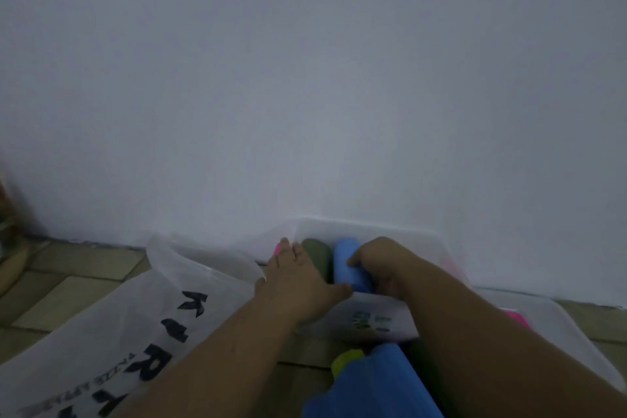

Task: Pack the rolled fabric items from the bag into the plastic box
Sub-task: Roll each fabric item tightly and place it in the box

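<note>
Seating a blue roll (pixel 344 263) in the box (pixel 366 226), that's the step in hand by the look of it. The right hand (pixel 380 265) has its fingers curled round the roll's near end, a full grip. The left hand (pixel 298 276) lies flat with straight fingers across the green roll (pixel 319 256) next door, holding nothing, thumb down by the box's near wall. The two rolls lie side by side, touching, lengthwise in the box, which sits on the floor (pixel 84 268) hard against the wall (pixel 305 78). A sliver of pink roll (pixel 277 248) peeps past the left fingertips.

To do this well, I'd say: keep that flat palm pinning the green one so it doesn't ride up, and slide the blue roll down along it rather than dropping it. A squeeze near the end could loosen the roll, so press along its length once it's in. Tight rows leave room for more.

And more there are. The bag (pixel 146 316) lies slumped just left of the box, mouth toward it; what's inside I can't tell. Loose rolls (pixel 390 363) wait in the foreground between the arms, blue, yellow-green and dark. Plenty left to pack, on my reading.
</note>
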